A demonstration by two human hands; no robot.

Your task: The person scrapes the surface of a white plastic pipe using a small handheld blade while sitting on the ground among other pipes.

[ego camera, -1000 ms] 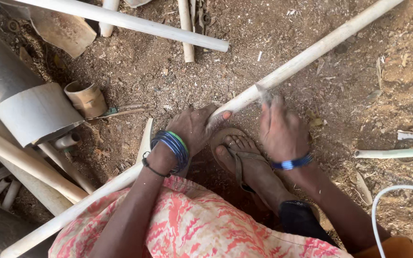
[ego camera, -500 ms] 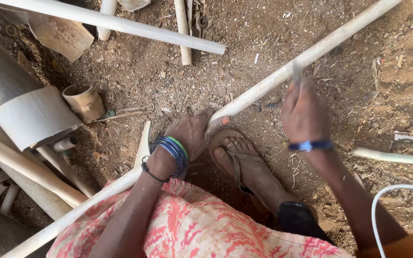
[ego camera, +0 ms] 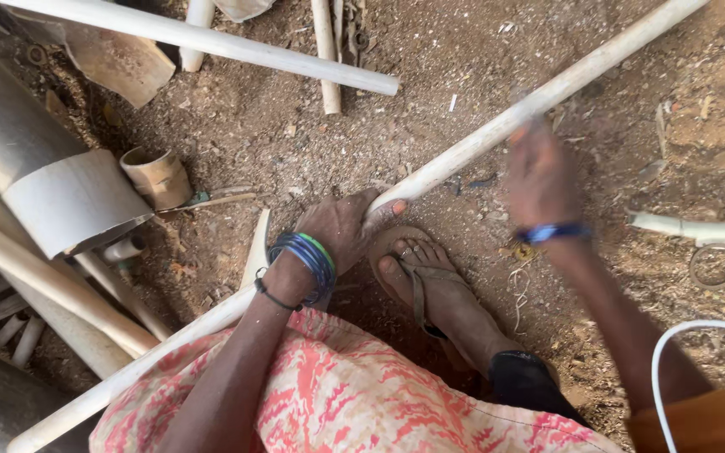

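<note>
- A long pale pole [ego camera: 480, 143] lies slantwise over the dirt floor [ego camera: 295, 126], running from the near left corner up to the far right.
- The left hand [ego camera: 341, 226] presses on the pole about halfway along, fingers [ego camera: 379, 205] clenched round it and the thumb laid on its top; blue and green bangles [ego camera: 308, 256] sit on that wrist.
- The right hand [ego camera: 539, 172] is farther up the same pole, blurred. It seems to be at or just above the wood, and I cannot tell whether its fingers grip a tool, the pole or nothing. A blue band [ego camera: 551, 231] circles the wrist.
- Just near of the pole, between the two arms, a foot in a brown sandal [ego camera: 425, 281] rests on the ground.
- A pink and white patterned cloth [ego camera: 337, 394] covers the lap at the near edge.
- To the left stands a short hollow cut piece of pole [ego camera: 154, 176], beside a broad grey-white rolled sheet [ego camera: 60, 201].
- Farther off, a second pale pole [ego camera: 211, 42] lies across the far left, with shorter sticks [ego camera: 325, 59] beside it.
- At the right, another pale stick end [ego camera: 698, 226] and a white cord [ego camera: 673, 352] near it.
</note>
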